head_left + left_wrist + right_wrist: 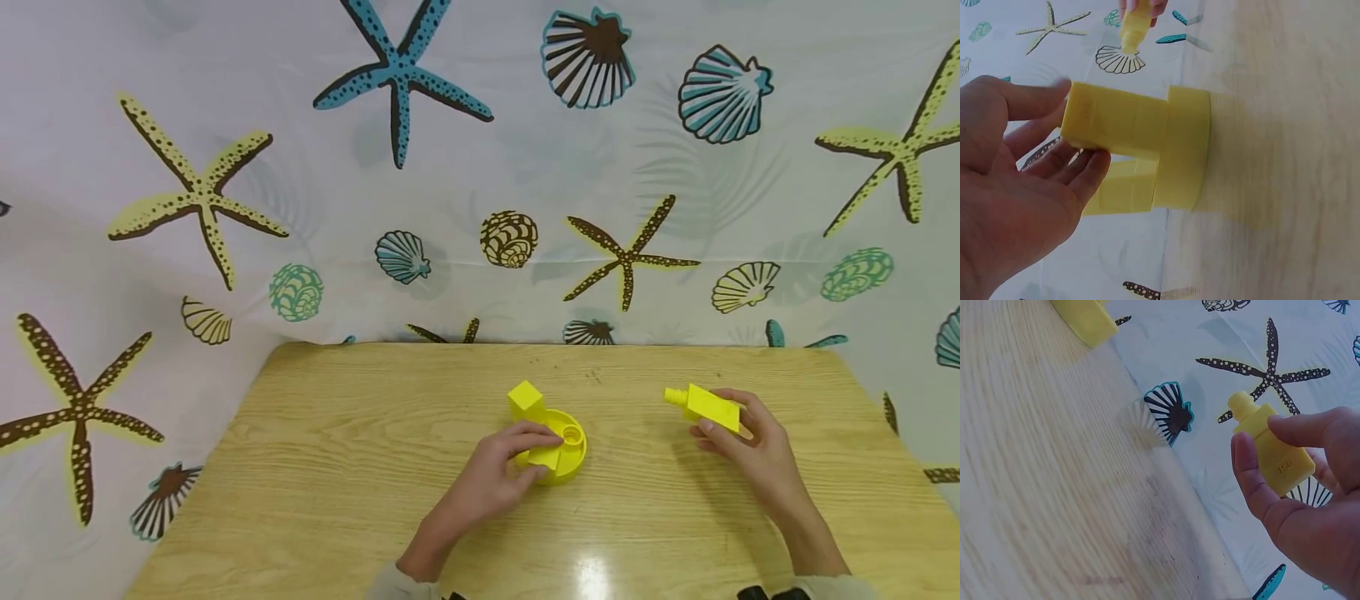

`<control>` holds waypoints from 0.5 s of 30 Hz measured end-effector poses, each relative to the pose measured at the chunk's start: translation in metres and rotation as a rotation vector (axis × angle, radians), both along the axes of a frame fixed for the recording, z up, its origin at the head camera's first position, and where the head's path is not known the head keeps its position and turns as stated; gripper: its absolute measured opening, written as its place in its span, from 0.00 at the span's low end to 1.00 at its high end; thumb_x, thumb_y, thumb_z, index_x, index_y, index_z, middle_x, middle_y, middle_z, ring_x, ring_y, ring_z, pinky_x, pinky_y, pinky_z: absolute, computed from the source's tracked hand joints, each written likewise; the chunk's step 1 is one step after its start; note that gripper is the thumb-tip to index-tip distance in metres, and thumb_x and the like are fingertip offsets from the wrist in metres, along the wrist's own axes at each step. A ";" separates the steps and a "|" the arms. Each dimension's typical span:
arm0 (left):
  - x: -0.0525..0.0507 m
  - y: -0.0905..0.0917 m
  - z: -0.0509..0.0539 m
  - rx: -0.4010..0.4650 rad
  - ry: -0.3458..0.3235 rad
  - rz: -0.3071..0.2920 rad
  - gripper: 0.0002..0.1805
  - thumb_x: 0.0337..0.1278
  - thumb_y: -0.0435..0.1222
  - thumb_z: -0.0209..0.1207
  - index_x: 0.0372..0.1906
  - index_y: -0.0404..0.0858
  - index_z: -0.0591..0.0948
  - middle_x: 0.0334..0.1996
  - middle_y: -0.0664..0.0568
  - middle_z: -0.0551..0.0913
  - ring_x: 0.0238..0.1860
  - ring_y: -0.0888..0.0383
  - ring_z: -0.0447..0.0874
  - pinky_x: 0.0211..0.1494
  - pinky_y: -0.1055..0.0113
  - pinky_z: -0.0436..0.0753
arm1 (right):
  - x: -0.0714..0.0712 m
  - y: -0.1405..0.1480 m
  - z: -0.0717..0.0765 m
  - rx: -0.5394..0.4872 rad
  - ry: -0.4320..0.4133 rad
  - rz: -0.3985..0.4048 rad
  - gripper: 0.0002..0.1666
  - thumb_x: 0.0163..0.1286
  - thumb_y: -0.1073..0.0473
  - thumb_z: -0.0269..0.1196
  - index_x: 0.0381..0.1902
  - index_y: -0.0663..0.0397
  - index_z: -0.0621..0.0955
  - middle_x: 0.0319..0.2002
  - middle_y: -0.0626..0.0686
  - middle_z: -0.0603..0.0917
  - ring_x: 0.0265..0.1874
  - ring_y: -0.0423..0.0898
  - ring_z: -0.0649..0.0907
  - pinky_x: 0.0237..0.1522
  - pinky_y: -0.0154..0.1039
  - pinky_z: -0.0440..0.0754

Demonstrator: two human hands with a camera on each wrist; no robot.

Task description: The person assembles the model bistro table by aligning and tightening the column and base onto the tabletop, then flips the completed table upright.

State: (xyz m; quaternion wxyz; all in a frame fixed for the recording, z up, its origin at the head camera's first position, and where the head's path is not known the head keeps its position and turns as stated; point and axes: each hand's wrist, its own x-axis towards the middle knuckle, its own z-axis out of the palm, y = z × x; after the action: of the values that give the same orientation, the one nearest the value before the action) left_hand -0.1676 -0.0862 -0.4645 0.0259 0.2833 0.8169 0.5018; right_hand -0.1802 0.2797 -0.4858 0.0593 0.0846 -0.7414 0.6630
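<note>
My left hand (pixel 497 471) holds a yellow rectangular block (pixel 1116 119) between thumb and fingers; the block stands upright on a round yellow base (pixel 1188 150). Beside it on the same base stands a second yellow block (pixel 526 400), partly hidden behind the first in the left wrist view. An open round socket (pixel 572 436) shows at the base's right side. Off to the right, my right hand (pixel 761 454) grips a yellow bottle-shaped block (pixel 1279 453) above the table. Its narrow neck points left toward the base, and raised marks show on one face.
The wooden table (pixel 360 442) carries the round base near its middle. A white cloth (pixel 450 183) printed with starfish and shells hangs behind the table's far edge and along both sides.
</note>
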 end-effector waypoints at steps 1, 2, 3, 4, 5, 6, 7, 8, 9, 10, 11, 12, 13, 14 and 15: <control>0.001 0.002 -0.001 -0.003 0.017 0.027 0.18 0.62 0.26 0.67 0.57 0.37 0.85 0.57 0.49 0.81 0.62 0.51 0.79 0.65 0.56 0.81 | 0.000 -0.001 0.001 -0.001 -0.001 0.001 0.27 0.76 0.65 0.62 0.69 0.63 0.68 0.52 0.54 0.79 0.44 0.46 0.90 0.44 0.41 0.89; 0.002 0.005 -0.001 -0.008 0.031 0.059 0.18 0.60 0.28 0.70 0.56 0.37 0.86 0.56 0.49 0.81 0.60 0.51 0.80 0.63 0.56 0.82 | 0.000 -0.002 0.002 -0.001 -0.001 0.004 0.27 0.77 0.65 0.62 0.68 0.64 0.68 0.52 0.53 0.79 0.44 0.46 0.90 0.45 0.40 0.89; 0.003 0.008 -0.001 -0.020 0.043 0.099 0.18 0.57 0.30 0.72 0.54 0.38 0.86 0.54 0.49 0.81 0.58 0.51 0.80 0.62 0.57 0.83 | 0.000 -0.004 0.002 0.007 0.002 0.006 0.26 0.77 0.64 0.62 0.68 0.64 0.68 0.52 0.53 0.79 0.44 0.46 0.89 0.45 0.39 0.89; 0.005 0.010 0.000 -0.035 0.056 0.140 0.18 0.55 0.32 0.74 0.52 0.38 0.87 0.52 0.49 0.81 0.56 0.51 0.80 0.60 0.57 0.84 | 0.000 -0.006 0.003 0.021 0.006 0.006 0.26 0.77 0.64 0.61 0.68 0.64 0.69 0.52 0.53 0.80 0.43 0.46 0.90 0.45 0.39 0.89; 0.006 0.012 0.001 -0.052 0.064 0.181 0.19 0.53 0.33 0.76 0.51 0.38 0.87 0.51 0.49 0.80 0.54 0.51 0.80 0.58 0.56 0.85 | 0.000 -0.008 0.003 0.038 0.014 0.007 0.26 0.78 0.63 0.61 0.68 0.65 0.69 0.51 0.52 0.80 0.44 0.46 0.89 0.45 0.38 0.89; 0.008 0.014 0.002 -0.067 0.065 0.217 0.19 0.52 0.34 0.76 0.50 0.39 0.87 0.49 0.49 0.79 0.52 0.52 0.80 0.55 0.55 0.85 | 0.000 -0.011 0.003 0.052 0.022 0.006 0.25 0.78 0.63 0.61 0.68 0.65 0.69 0.52 0.51 0.80 0.43 0.47 0.89 0.45 0.38 0.89; 0.010 0.015 0.003 -0.076 0.070 0.245 0.19 0.50 0.34 0.77 0.49 0.39 0.87 0.48 0.49 0.78 0.50 0.52 0.79 0.54 0.54 0.85 | 0.001 -0.014 0.004 0.069 0.034 0.003 0.25 0.78 0.63 0.61 0.68 0.65 0.69 0.52 0.51 0.80 0.43 0.47 0.89 0.45 0.38 0.89; 0.010 0.016 0.003 -0.078 0.073 0.264 0.19 0.50 0.34 0.78 0.48 0.39 0.87 0.47 0.49 0.77 0.49 0.52 0.79 0.53 0.54 0.85 | 0.001 -0.017 0.004 0.083 0.041 0.001 0.26 0.77 0.63 0.61 0.68 0.64 0.69 0.52 0.51 0.80 0.42 0.47 0.89 0.45 0.39 0.89; 0.011 0.016 0.003 -0.080 0.076 0.277 0.19 0.49 0.34 0.78 0.48 0.39 0.86 0.46 0.49 0.76 0.48 0.52 0.78 0.53 0.55 0.86 | 0.001 -0.019 0.004 0.100 0.048 -0.004 0.26 0.77 0.63 0.62 0.68 0.63 0.69 0.53 0.50 0.80 0.42 0.47 0.89 0.45 0.39 0.89; 0.011 0.017 0.002 -0.076 0.079 0.283 0.19 0.49 0.33 0.78 0.47 0.39 0.86 0.45 0.49 0.76 0.47 0.53 0.78 0.52 0.56 0.86 | 0.002 -0.022 0.004 0.108 0.053 -0.006 0.26 0.77 0.64 0.62 0.68 0.62 0.69 0.53 0.50 0.79 0.41 0.48 0.89 0.45 0.40 0.89; 0.012 0.017 0.002 -0.072 0.078 0.285 0.19 0.49 0.33 0.78 0.47 0.39 0.86 0.45 0.49 0.76 0.46 0.53 0.78 0.52 0.56 0.87 | 0.002 -0.025 0.004 0.114 0.058 -0.008 0.27 0.76 0.64 0.63 0.69 0.61 0.69 0.54 0.50 0.79 0.41 0.48 0.89 0.44 0.40 0.89; 0.011 0.017 0.001 -0.069 0.073 0.283 0.18 0.50 0.32 0.78 0.47 0.39 0.86 0.45 0.49 0.76 0.47 0.53 0.78 0.52 0.57 0.87 | 0.002 -0.027 0.004 0.112 0.061 -0.009 0.27 0.76 0.65 0.63 0.69 0.61 0.69 0.54 0.50 0.79 0.41 0.48 0.89 0.44 0.41 0.89; 0.011 0.017 0.001 -0.065 0.065 0.279 0.17 0.51 0.31 0.77 0.46 0.39 0.85 0.45 0.50 0.75 0.47 0.54 0.78 0.52 0.57 0.87 | 0.003 -0.029 0.004 0.113 0.064 -0.008 0.28 0.76 0.65 0.63 0.69 0.60 0.68 0.54 0.50 0.79 0.41 0.47 0.89 0.44 0.41 0.90; 0.011 0.016 0.001 -0.058 0.057 0.272 0.16 0.51 0.30 0.76 0.46 0.39 0.85 0.45 0.50 0.75 0.47 0.53 0.78 0.52 0.56 0.87 | 0.003 -0.032 0.004 0.110 0.064 -0.007 0.28 0.75 0.65 0.63 0.69 0.60 0.68 0.55 0.51 0.79 0.42 0.46 0.89 0.44 0.42 0.90; 0.011 0.015 0.001 -0.053 0.045 0.266 0.16 0.52 0.30 0.75 0.46 0.40 0.85 0.46 0.50 0.76 0.48 0.53 0.78 0.53 0.55 0.87 | 0.003 -0.034 0.004 0.107 0.066 -0.005 0.29 0.75 0.66 0.63 0.69 0.61 0.68 0.55 0.53 0.79 0.42 0.45 0.88 0.44 0.42 0.90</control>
State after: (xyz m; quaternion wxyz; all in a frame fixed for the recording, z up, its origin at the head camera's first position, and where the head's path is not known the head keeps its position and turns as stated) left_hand -0.1567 -0.0716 -0.4636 -0.0516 0.1829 0.8606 0.4726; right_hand -0.1769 0.2455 -0.4817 0.0805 0.1076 -0.7738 0.6190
